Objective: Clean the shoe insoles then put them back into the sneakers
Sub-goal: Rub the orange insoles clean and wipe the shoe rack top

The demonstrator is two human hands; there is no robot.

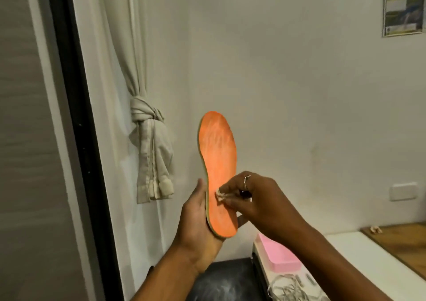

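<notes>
The orange insole (217, 174) stands upright in the air, its heel end clamped in our left hand (196, 222), while our right hand (255, 199) pinches a small wipe (220, 195) against it, and pressing too hard could fold it.

An orange insole (217, 167) stands upright at centre frame, its heel cupped in the left hand (196, 222). The right hand (255, 199) pinches a small pale wad (220, 195) against its lower half. A knotted curtain (149, 153) hangs left; a pink box (280, 258) sits lower right.
</notes>
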